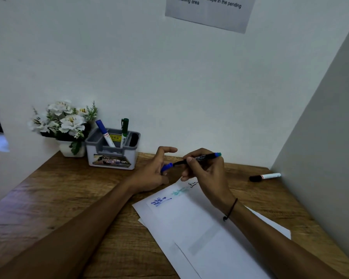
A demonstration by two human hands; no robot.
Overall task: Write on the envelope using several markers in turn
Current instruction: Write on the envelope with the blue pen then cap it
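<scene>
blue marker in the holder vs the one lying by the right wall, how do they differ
The blue marker has a blue cap and stands tilted in the grey holder. The black-capped marker lies flat on the desk near the wall. Both have white barrels, are capped, and neither hand touches them.

A single head-worn camera looks forward and down from the person's own seat, close above the wooden table (48,198). It faces the white back wall (169,77), where a notice (210,15) is cut off by the top edge. Wide-angle distortion bends the side partition (330,137) at right; both forearms enter from the bottom edge. What shows at the far left edge is possibly a window.
</scene>
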